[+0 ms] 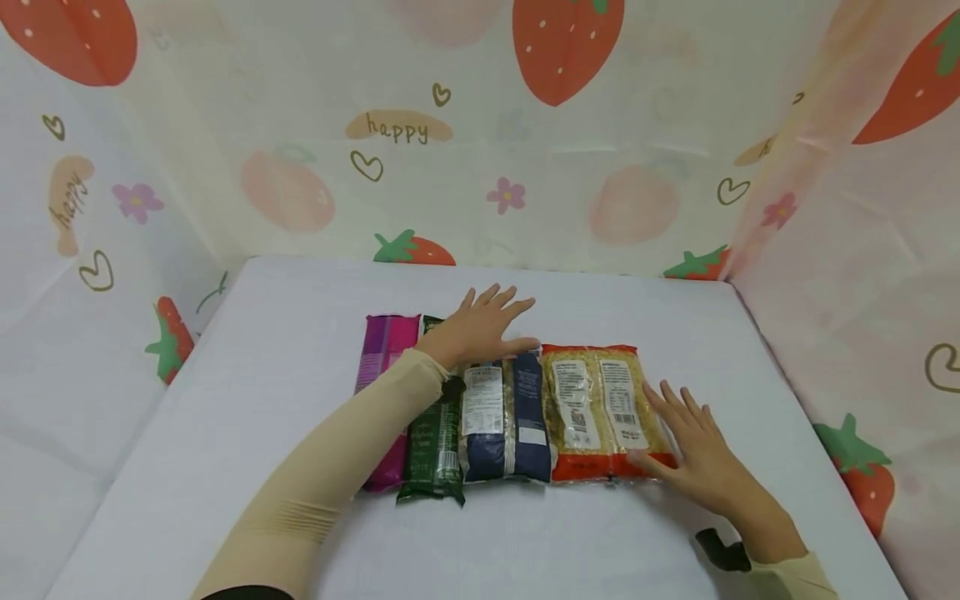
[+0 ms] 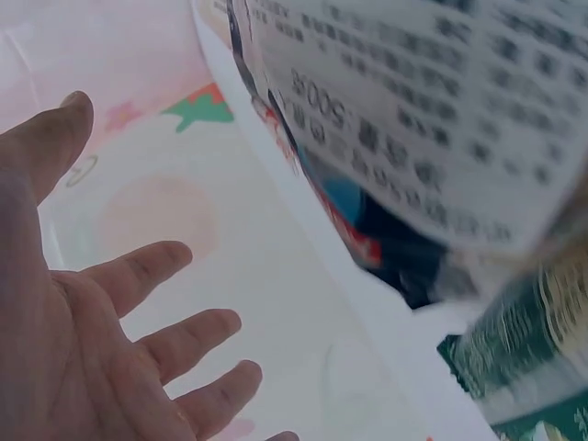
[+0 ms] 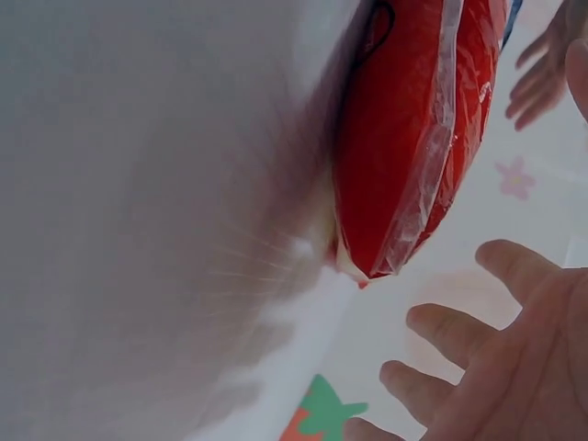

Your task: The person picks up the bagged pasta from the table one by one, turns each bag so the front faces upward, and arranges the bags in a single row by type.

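Observation:
Four-across is a row of bags: a pink-purple packet [image 1: 389, 462], a dark green packet [image 1: 433, 458], a navy bag [image 1: 531, 454] with a white label, and a clear-and-red bag [image 1: 592, 467] of small yellow pieces. My left hand [image 1: 480, 327] spreads its fingers over the far end of the navy bag, its forearm crossing above the pink and green packets. Straight fingers and a bare palm show in the left wrist view. Beside the red bag's right edge, my right hand [image 1: 693, 446] has its fingers spread, thumb overlapping the near right corner.
The bags lie on a white-covered table [image 1: 480, 546]. A strawberry-patterned cloth [image 1: 465, 192] rises behind it and along both sides. Dark straps [image 1: 722, 550] sit at the wrists, below light sleeves.

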A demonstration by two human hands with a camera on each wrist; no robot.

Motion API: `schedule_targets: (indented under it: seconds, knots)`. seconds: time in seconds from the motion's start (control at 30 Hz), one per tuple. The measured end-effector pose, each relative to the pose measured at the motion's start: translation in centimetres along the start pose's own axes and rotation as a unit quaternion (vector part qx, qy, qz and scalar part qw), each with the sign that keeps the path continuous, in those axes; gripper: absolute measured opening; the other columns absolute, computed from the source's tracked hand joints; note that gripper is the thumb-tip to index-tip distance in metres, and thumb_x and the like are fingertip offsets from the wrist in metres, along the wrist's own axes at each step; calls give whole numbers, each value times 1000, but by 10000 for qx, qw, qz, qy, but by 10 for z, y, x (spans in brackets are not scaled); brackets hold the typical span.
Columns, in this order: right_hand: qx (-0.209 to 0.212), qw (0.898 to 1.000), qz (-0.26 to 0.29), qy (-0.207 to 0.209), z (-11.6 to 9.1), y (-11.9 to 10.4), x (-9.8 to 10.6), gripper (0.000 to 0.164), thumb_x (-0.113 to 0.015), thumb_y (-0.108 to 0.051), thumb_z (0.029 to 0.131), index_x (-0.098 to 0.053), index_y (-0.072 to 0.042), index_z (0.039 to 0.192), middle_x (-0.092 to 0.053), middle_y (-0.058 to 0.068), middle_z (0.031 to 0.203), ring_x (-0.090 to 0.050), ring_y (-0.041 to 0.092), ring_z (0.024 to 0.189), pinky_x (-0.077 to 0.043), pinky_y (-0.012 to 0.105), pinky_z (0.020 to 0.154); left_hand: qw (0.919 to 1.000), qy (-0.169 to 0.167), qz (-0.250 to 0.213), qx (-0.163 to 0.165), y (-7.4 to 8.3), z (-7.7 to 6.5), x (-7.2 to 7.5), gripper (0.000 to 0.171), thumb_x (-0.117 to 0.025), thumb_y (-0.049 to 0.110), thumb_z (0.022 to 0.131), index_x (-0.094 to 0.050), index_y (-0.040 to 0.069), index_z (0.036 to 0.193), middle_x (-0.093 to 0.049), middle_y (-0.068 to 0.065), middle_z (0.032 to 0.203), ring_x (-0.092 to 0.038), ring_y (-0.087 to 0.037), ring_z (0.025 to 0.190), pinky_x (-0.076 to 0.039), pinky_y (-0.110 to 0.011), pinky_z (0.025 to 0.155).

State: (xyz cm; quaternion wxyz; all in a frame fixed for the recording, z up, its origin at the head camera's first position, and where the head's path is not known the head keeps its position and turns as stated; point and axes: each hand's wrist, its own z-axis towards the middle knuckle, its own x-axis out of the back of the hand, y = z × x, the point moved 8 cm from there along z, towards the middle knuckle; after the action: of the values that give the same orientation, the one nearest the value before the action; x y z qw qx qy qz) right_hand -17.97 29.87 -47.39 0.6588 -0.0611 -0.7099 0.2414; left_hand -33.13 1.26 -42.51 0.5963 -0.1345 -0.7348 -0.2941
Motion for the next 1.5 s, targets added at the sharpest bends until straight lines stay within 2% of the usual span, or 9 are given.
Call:
schedule_targets:
  seconds: [0.17, 0.47, 0.6, 0.83, 1.0, 1.17, 1.33, 1.5]
  knots:
    - [-46, 9999, 62, -75, -2, 0, -4, 109, -78, -62, 92, -20, -21, 174, -17, 25, 176, -8, 55, 161, -9, 76, 125, 9999, -108, -58, -3, 5, 10, -8, 81, -49, 67, 108, -25, 27, 173, -18, -10, 180, -7, -35, 167, -3, -64, 132]
    - [8, 9999, 88, -107, -3, 0, -12, 109, -79, -63, 91, -21, -23, 174, -18, 24, 177, -9, 55, 161, -11, 78, 124, 9994, -295, -131, -95, 11, 25, -20, 82, -46, 70, 107, -26, 25, 173, -21, -12, 178, -13, -37, 166, -7, -64, 132]
    - [-13, 9998, 119, -131, -2, 1, -16, 109, -79, -64, 90, -20, -26, 174, -18, 23, 177, -9, 55, 161, -11, 79, 124, 9990, -367, -223, -107, 14, 28, -22, 82, -47, 70, 107, -28, 24, 172, -23, -12, 178, -15, -36, 165, -8, -64, 132]
    - [-42, 9998, 149, -160, -3, 2, -20, 109, -78, -65, 89, -20, -26, 174, -18, 20, 178, -10, 53, 161, -12, 79, 123, 9983, -527, -127, -207, 23, 38, -26, 81, -48, 69, 107, -31, 23, 172, -27, -14, 176, -20, -37, 164, -11, -65, 131]
    - [-20, 9997, 136, -177, -3, 1, -23, 109, -78, -66, 90, -21, -27, 174, -18, 19, 178, -11, 54, 161, -12, 79, 123, 9967, -702, -323, -244, 33, 42, -27, 81, -49, 69, 107, -32, 24, 171, -29, -12, 176, -23, -34, 164, -11, -65, 131]
    - [19, 9997, 161, -194, -3, 0, -25, 110, -79, -67, 88, -22, -27, 174, -18, 20, 178, -13, 56, 160, -13, 78, 124, 9931, -1078, -418, -187, 39, 45, -35, 80, -46, 69, 108, -30, 24, 172, -31, -9, 176, -27, -32, 162, -15, -62, 131]
    - [94, 9998, 101, -167, -4, -1, -25, 115, -82, -67, 85, -23, -23, 173, -19, 24, 176, -18, 57, 158, -16, 79, 123, 9835, -1582, -867, -116, 43, 44, -41, 78, -45, 65, 110, -27, 22, 173, -27, -10, 177, -26, -34, 163, -23, -60, 130]
    - [219, 9996, 55, -146, -4, -4, -23, 124, -86, -68, 80, -22, -18, 173, -19, 29, 174, -25, 59, 155, -28, 80, 118, 9762, -1911, -1002, -193, 43, 46, -45, 74, -46, 58, 113, -31, 15, 171, -33, -11, 175, -32, -32, 160, -30, -52, 129]
